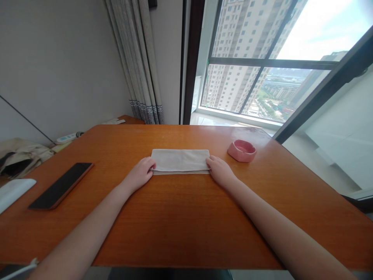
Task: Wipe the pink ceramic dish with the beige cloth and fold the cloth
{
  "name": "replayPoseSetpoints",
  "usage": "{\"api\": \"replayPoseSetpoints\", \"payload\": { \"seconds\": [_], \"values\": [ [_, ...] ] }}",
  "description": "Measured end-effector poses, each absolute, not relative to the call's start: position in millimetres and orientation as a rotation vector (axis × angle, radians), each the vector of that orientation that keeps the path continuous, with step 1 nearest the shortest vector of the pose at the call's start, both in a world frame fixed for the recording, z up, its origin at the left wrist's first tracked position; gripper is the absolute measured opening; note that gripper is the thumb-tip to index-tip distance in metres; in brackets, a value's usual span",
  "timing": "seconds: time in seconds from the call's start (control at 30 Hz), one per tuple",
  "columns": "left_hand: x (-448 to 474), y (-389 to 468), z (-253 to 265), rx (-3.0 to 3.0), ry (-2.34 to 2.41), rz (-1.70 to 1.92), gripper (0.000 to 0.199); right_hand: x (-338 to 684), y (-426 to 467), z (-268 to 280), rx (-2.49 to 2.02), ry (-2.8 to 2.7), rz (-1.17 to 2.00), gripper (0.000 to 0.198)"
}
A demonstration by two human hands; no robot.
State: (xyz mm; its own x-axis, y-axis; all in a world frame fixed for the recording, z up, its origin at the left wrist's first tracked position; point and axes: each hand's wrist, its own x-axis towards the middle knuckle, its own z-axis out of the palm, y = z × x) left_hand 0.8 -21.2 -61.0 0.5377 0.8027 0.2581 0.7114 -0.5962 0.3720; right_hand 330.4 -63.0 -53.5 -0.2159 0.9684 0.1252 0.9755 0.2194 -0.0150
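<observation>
A folded pale cloth (180,160) lies in the middle of the wooden table, its long side running left to right. Along its near side a lower layer shows under the upper one. My left hand (142,171) grips the cloth's left end, fingers curled over the near corner. At the opposite end, my right hand (220,170) pinches the right edge in the same way. Both thumbs are mostly hidden at the cloth's edges.
The wooden table (186,225) spreads around the cloth. A pink bowl (241,151) stands beyond my right hand. A long black slab with a reddish edge (62,186) lies at left, near a white object (16,190). A power strip (68,137) sits past the left edge.
</observation>
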Motion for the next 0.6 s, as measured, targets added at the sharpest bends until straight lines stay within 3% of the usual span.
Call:
{"api": "replayPoseSetpoints", "payload": {
  "seconds": [0.6],
  "values": [
    [-0.2, -21.9, -53.9, 2.623, 1.240, 0.568, 0.025, 328.3, -71.4, -36.2, -1.929, -2.343, -0.176, 0.025]
  ]
}}
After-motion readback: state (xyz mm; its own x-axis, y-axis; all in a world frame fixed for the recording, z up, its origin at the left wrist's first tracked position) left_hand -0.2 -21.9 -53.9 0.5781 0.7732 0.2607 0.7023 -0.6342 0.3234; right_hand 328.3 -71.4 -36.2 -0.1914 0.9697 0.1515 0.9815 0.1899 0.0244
